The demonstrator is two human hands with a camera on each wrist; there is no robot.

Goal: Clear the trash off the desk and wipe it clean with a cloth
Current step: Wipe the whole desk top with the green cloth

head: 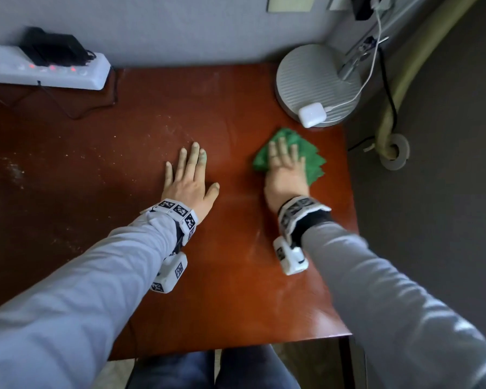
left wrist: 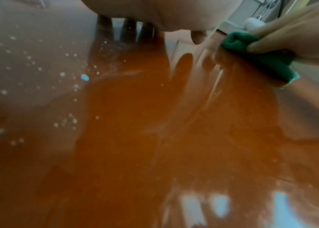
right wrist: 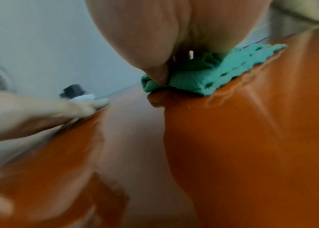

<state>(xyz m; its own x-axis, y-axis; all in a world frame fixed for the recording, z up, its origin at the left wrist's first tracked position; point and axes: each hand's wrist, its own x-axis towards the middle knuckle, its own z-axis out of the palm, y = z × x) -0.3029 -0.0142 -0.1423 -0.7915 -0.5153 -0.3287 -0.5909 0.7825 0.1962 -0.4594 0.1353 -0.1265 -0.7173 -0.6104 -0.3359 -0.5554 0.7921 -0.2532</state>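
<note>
The red-brown surface [head: 208, 113] carries the round lamp base [head: 314, 77] at its far right corner; just in front of that base the right hand [head: 285, 167] presses flat, fingers straight, on the green cloth [head: 309, 158]. Left of the base, the left hand [head: 190, 181] lies flat, holding nothing. I think pressure should stay even, with strokes toward the crumbs [head: 118, 147] far left of the base. No writing is readable
</note>
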